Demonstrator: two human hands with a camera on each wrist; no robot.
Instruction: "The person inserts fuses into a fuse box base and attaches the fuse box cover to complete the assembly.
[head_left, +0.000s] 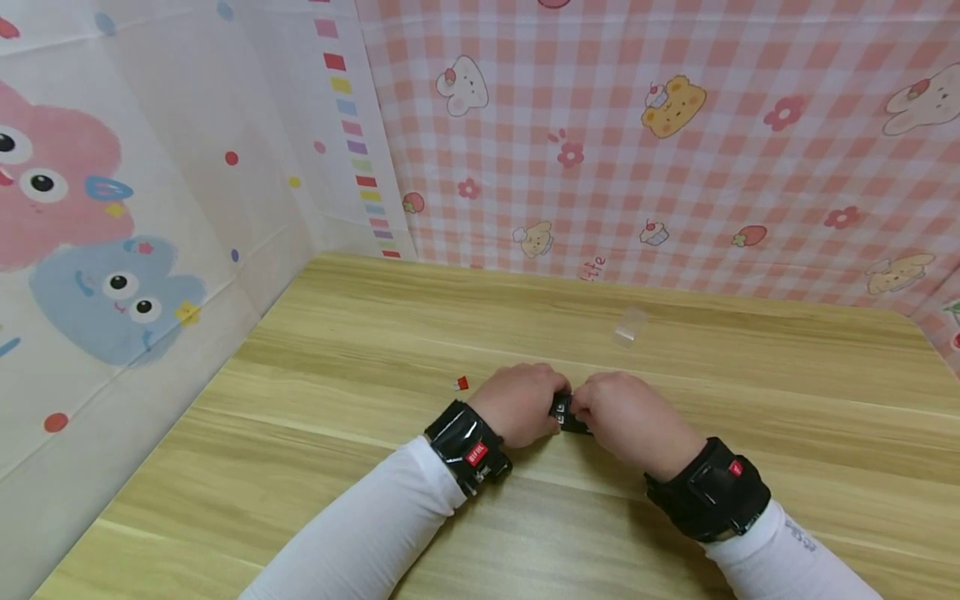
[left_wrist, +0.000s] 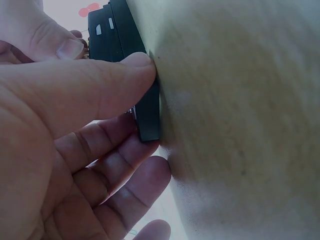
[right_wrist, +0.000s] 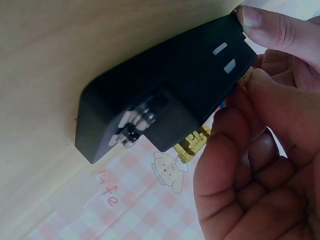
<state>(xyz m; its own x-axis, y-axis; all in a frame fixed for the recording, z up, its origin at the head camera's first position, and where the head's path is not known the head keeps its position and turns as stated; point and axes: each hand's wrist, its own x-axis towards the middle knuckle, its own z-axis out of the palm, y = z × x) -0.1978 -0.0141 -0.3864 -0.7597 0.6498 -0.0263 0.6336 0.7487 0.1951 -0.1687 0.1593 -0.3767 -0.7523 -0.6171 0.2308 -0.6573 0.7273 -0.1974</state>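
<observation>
A small black plastic housing point(head_left: 561, 410) is held low over the table between both hands. It has pale slots in its face, silvery metal contacts point(right_wrist: 132, 125) at one end and a brass-coloured strip point(right_wrist: 192, 144) at its side. My left hand point(head_left: 521, 404) grips one end, thumb point(left_wrist: 132, 67) on the face and fingers beneath. On the other side, my right hand point(head_left: 626, 417) pinches a small copper-coloured piece point(right_wrist: 245, 79) at the housing's edge, mostly hidden by thumb and fingertip.
A small red-and-white part point(head_left: 461, 383) lies on the wood-grain table point(head_left: 360, 333) beyond the left wrist. Farther back sits a clear plastic piece point(head_left: 630, 326). Patterned cloth point(head_left: 510, 192) hangs at the table's back edge and left side.
</observation>
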